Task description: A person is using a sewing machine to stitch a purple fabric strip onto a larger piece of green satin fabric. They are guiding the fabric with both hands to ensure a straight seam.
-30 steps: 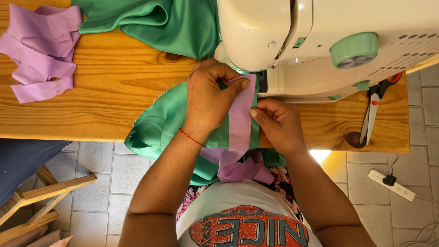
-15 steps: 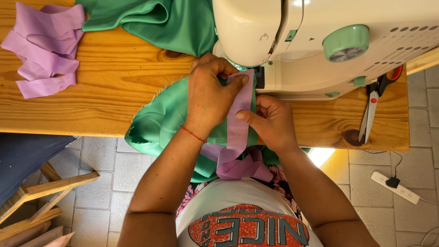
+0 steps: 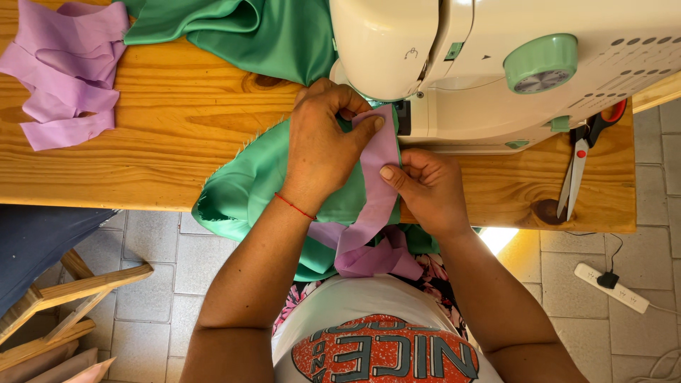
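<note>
Lilac strip is pinched flat onto green cloth by left hand and right hand, just below the sewing machine.

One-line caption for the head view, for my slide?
Left hand and right hand press a lilac strip onto green fabric at a cream sewing machine.

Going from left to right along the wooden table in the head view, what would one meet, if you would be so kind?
Lilac fabric strips → left hand on the green fabric → lilac strip → right hand → scissors.
</note>
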